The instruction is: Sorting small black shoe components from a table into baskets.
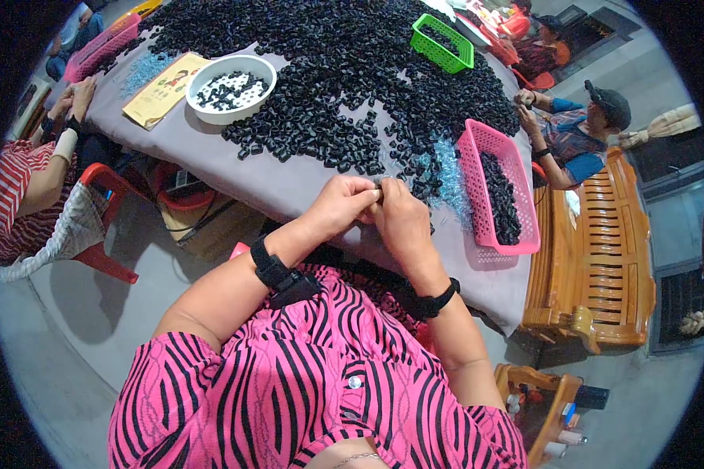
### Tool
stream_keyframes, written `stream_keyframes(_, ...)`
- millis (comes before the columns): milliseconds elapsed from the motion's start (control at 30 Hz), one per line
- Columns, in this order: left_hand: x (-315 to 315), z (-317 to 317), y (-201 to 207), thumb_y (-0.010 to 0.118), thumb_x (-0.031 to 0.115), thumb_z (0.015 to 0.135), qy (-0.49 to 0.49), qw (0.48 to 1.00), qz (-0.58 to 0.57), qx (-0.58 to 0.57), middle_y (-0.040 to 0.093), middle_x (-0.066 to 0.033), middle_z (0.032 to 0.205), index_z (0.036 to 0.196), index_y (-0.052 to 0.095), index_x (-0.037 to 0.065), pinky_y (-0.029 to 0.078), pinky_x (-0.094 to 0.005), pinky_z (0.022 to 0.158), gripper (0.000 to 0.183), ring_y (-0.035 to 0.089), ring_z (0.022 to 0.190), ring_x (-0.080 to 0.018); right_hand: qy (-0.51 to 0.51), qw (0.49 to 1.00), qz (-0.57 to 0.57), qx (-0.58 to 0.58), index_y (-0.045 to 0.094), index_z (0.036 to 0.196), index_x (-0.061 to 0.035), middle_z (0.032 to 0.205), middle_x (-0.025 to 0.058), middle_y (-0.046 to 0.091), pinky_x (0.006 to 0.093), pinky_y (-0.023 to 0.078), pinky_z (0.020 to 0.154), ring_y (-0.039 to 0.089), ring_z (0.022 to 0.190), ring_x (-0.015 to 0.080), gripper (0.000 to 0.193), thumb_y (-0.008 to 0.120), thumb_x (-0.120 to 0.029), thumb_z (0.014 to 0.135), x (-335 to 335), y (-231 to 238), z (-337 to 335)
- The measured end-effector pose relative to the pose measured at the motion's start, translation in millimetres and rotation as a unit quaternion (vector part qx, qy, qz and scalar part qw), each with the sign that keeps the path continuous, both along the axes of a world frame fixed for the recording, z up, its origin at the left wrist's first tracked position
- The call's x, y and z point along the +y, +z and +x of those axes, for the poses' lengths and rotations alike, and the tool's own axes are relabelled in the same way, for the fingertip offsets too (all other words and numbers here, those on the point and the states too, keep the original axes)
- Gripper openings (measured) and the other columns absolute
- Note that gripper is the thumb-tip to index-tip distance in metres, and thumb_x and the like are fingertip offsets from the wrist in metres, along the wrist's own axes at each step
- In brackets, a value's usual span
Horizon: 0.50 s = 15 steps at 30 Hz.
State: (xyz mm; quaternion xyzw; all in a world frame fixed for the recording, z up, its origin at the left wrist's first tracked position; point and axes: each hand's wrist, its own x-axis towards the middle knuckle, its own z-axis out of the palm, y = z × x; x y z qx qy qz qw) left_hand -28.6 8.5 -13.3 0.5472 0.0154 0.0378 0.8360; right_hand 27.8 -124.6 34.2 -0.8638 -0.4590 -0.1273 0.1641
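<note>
At the near edge of the grey cloth-covered surface [270, 187], the left hand [338, 206] and right hand [403, 223] meet, the fingers of both pinching a small dark piece [379, 191], mostly hidden. The step seems to be working that piece by hand; the next move calls for a steady grip, with the pink perforated plastic basket [508, 248] of black pieces near at right.

Even, fairly bright, cool indoor light is noted; the source is not shown. Glare is returned by the varnished bench [575, 270] at right, small glints by the black pieces [313, 129]. Soft shadow is cast on the floor [133, 313] at left. Far details are softened; straight edges are bowed toward the black, speckled rim.
</note>
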Motion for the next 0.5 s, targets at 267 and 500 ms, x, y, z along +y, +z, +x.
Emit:
stream_keyframes(267, 0.0, -4.8, 15.1, 0.054, 0.009, 0.089, 0.031, 0.997, -0.067, 0.015, 0.063, 0.0006, 0.075, 0.088, 0.065, 0.003, 0.044, -0.0197, 0.055, 0.013, 0.056, 0.061, -0.0057, 0.027, 0.995, 0.095, 0.034, 0.05, 0.095, -0.0028, 0.085, 0.0159, 0.056, 0.0426, 0.049, 0.062, 0.059, 0.075, 0.0372, 0.027, 0.069, -0.014, 0.079, 7.7, -0.7, -4.5)
stream_keyframes(500, -0.1, -3.6, 8.3, 0.054, 0.008, 0.088, 0.079, 0.995, -0.053, 0.004, 0.062, 0.001, 0.075, 0.088, 0.065, 0.003, 0.043, -0.0205, 0.055, 0.013, 0.055, 0.061, -0.0054, 0.013, 0.992, 0.108, 0.059, 0.05, 0.092, -0.0026, 0.085, 0.0154, 0.056, 0.0429, 0.048, 0.062, 0.059, 0.075, 0.0371, 0.026, 0.07, -0.014, 0.078, 8.4, -0.4, -12.4)
